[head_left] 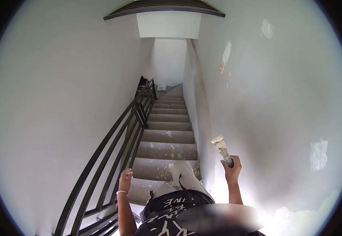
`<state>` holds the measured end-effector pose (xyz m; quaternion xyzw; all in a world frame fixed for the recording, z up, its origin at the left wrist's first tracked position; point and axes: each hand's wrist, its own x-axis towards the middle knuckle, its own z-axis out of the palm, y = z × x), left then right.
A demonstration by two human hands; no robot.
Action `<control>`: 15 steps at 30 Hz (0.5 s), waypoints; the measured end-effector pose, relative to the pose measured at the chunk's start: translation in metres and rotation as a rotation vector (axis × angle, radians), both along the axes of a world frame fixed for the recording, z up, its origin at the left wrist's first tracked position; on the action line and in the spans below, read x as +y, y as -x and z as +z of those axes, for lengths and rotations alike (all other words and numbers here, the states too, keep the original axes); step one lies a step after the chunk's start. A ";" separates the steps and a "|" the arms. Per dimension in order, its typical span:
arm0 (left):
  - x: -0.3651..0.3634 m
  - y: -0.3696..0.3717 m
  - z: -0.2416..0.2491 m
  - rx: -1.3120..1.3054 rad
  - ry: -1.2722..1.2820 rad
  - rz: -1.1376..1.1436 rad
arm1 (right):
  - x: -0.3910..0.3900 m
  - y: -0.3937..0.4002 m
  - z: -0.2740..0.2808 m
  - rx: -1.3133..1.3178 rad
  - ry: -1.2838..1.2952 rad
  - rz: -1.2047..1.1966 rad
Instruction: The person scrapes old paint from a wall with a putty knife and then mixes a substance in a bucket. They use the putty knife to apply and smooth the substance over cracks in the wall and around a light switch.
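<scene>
My right hand [232, 170] is closed around the handle of a putty knife [221, 146], held up on the right in front of the wall. Pale, thick filler coats its blade, which points up and to the left. On the left, my left hand [125, 181] is raised beside the dark metal railing [112, 135], overlapping its bars in this view. Its fingers are loosely bent, with nothing seen in them, and a light bracelet circles the wrist. White filler patches [318, 154] mark the right wall [265, 90].
A straight flight of stairs [167, 149], spotted with pale splashes, runs down ahead between the railing and the right wall. At the bottom lie a small whitish square item [162, 87] and a dark object [142, 83] behind the railing. Another dark railing [165, 6] crosses overhead.
</scene>
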<state>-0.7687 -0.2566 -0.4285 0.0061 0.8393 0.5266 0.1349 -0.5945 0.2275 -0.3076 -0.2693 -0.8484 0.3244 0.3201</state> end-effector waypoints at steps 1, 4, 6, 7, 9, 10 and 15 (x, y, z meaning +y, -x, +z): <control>0.005 0.010 -0.002 -0.051 0.014 -0.003 | 0.011 0.014 0.002 -0.009 -0.007 0.005; 0.025 0.048 -0.021 -0.074 -0.012 -0.015 | 0.049 0.064 -0.005 -0.002 -0.077 0.019; 0.038 0.085 -0.046 -0.014 0.054 -0.033 | 0.078 0.100 -0.024 -0.010 -0.159 0.022; 0.043 0.104 -0.063 0.008 0.087 -0.042 | 0.094 0.119 -0.035 -0.028 -0.208 0.023; 0.061 0.145 -0.098 0.021 0.070 -0.004 | 0.132 0.151 -0.063 -0.044 -0.304 0.039; 0.079 0.168 -0.118 0.025 0.041 0.029 | 0.154 0.174 -0.076 -0.037 -0.345 0.031; 0.180 0.238 -0.173 -0.090 -0.090 0.192 | 0.211 0.240 -0.091 -0.019 -0.464 -0.015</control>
